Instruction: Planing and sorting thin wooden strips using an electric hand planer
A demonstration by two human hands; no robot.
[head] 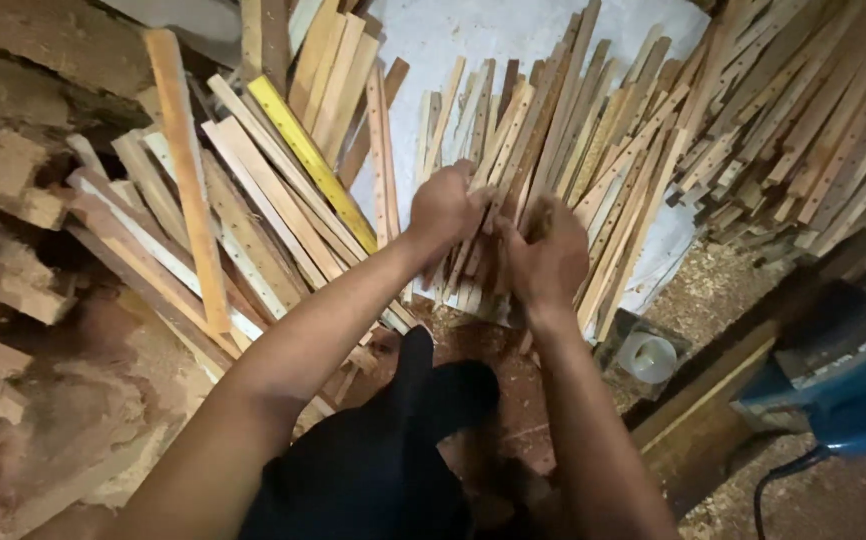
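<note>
Both hands, left hand [445,208] and right hand [545,262], clamp onto thin wooden slats [493,190], apparently gathering a bundle; next comes lifting it clear of the pile on the floor [713,280].

surface: sawdust-strewn dirt floor [713,275] is carrying everything | white plastic sheet [453,40] is lying on it | thin pale wooden slats [593,160] are lying fanned across the sheet | wider drilled boards [253,220] are lying at left
</note>
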